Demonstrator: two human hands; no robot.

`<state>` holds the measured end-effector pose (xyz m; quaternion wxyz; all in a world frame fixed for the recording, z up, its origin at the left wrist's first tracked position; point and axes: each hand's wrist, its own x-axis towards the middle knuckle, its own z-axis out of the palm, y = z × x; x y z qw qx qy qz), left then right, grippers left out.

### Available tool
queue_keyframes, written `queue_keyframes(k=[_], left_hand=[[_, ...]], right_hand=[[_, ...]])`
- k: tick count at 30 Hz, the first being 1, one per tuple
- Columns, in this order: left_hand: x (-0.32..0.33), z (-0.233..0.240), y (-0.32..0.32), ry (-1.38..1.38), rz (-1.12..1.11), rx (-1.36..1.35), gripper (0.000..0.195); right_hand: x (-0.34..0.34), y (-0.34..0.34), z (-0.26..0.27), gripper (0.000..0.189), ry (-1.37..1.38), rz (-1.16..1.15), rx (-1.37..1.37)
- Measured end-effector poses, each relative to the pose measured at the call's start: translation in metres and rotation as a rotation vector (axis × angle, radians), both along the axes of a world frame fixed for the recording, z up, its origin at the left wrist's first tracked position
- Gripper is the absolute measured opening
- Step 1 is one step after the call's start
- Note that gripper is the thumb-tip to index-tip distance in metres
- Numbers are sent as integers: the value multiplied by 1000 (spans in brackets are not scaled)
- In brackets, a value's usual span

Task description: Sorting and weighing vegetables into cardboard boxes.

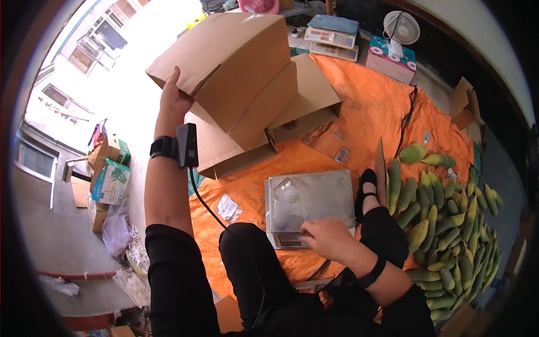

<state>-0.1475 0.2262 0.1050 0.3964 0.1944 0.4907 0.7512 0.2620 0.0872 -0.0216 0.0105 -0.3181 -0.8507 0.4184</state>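
Observation:
My left hand (174, 96), arm stretched forward, grips the lower left edge of a large brown cardboard box (248, 80). The box is tilted, and its far side is hidden. Below and behind it are open cardboard flaps (307, 94); whether they belong to the same box I cannot tell. Between my legs stands a digital weighing scale (311, 202) with a scuffed grey platform. My right hand (330, 239) hovers at or touches the scale's near edge by the display, fingers loosely bent, with no object seen in it.
An orange tarpaulin (358, 109) covers the floor. A large pile of green radishes (446, 236) lies on the right, beside an upright cardboard piece (380, 172). Stacked scales (332, 38) and a white fan (401, 28) stand at the back. Cartons (113, 181) and plastic bags (116, 231) are at left.

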Motion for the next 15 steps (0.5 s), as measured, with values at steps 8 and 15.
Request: queue_keyframes(k=[8,15], left_hand=[[-9,-6,19,-93,54,-8,44],[29,43,-35,268,-38,40,38]], right_hand=[[-14,0,2,24,-94,77,11],[-6,5,3,24,-37,-60,22]])
